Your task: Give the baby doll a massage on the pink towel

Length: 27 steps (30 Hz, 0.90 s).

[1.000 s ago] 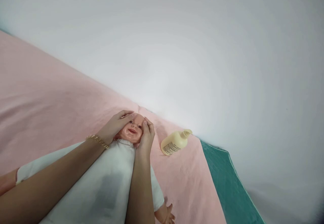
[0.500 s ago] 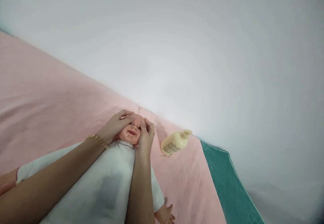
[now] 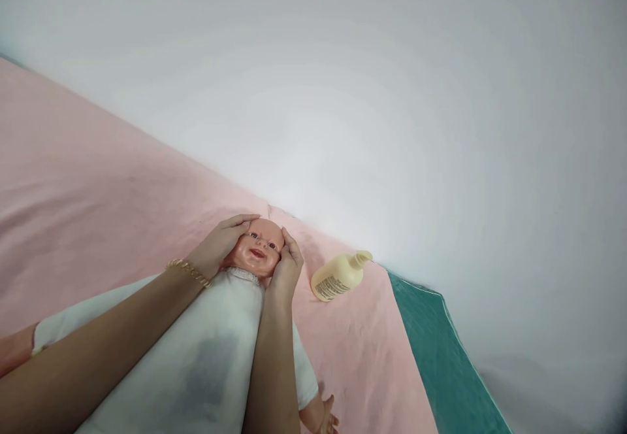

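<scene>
A baby doll (image 3: 258,251) in a white garment lies on its back, its head pointing away from me. My left hand (image 3: 228,241) is cupped along the left side of the doll's head, fingers extended toward its top. On the other side my right hand (image 3: 289,261) curves round the cheek and temple. Both palms touch the head, holding it between them, and the doll's eyes and mouth show in the gap. Part of each hand's fingers is hidden behind the head. A gold bracelet (image 3: 189,272) circles my left wrist.
A pale yellow pump bottle (image 3: 337,277) stands to the right of the doll's head. Pink cloth (image 3: 362,355) lies under everything, with a green surface (image 3: 441,349) showing at its right edge. A white wall (image 3: 343,127) rises behind.
My thumbs have moved outward from the doll's forehead and eyes to the sides of its head, uncovering the brow. The bottle and the doll's body stay in place.
</scene>
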Available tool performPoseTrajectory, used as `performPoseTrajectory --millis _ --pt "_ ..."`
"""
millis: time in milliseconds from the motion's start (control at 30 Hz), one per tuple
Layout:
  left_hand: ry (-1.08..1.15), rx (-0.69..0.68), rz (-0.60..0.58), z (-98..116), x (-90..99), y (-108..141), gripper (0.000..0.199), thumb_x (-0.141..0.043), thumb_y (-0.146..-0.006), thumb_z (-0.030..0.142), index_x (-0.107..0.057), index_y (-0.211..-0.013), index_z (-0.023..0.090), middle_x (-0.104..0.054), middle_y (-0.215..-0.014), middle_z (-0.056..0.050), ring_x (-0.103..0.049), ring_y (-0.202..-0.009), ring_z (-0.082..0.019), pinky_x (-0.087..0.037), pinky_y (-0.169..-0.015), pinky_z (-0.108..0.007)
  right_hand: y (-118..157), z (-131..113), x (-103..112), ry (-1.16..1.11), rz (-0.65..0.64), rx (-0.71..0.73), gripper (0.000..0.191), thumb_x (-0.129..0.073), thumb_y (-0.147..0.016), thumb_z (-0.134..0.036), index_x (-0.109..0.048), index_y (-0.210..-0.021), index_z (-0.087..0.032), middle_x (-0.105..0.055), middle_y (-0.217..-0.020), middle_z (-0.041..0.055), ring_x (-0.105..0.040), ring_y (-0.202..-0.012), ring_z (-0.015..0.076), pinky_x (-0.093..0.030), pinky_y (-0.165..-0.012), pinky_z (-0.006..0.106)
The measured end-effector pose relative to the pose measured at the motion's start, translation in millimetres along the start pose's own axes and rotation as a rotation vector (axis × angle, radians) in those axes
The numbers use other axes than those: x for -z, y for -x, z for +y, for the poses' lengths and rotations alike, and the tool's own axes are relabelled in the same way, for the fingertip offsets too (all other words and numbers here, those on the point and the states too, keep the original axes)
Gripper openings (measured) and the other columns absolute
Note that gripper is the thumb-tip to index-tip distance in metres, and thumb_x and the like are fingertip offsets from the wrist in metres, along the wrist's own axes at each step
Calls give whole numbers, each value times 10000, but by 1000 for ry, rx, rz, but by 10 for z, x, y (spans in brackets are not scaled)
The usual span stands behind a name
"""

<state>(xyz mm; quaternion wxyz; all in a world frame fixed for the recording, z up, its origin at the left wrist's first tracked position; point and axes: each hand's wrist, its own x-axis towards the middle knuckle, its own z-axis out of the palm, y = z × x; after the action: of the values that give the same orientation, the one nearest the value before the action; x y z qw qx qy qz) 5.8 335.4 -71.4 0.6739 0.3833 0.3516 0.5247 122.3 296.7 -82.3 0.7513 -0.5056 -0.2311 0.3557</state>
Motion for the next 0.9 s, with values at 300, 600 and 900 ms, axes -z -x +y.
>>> performPoseTrajectory --millis 300,600,900 --pt "-141 84 -12 178 -92 151 595 -786 -614 468 -623 -1103 171 -673 -1035 -88 -646 -966 -267 -529 -756 -315 53 -16 7 203 -90 105 399 -681 -751 -369 -644 -1098 -175 -661 -1147 68 -590 -1099 215 -475 -969 371" --pt "-219 78 -5 175 -74 137 567 -767 -603 437 -625 -1086 177 -666 -1003 -77 -641 -944 -264 -522 -693 -295 48 -46 -17 268 -65 114 381 -687 -735 -378 -640 -1054 -176 -659 -1087 62 -600 -1036 212 -464 -951 365" --pt "-46 42 11 0 -29 12 458 -720 -629 430 -671 -1020 196 -665 -1123 -79 -612 -1058 -269 -505 -856 -341 -6 33 19 168 -56 124 282 -585 -791 -308 -692 -1021 -188 -679 -1114 53 -589 -1074 194 -476 -955 360"
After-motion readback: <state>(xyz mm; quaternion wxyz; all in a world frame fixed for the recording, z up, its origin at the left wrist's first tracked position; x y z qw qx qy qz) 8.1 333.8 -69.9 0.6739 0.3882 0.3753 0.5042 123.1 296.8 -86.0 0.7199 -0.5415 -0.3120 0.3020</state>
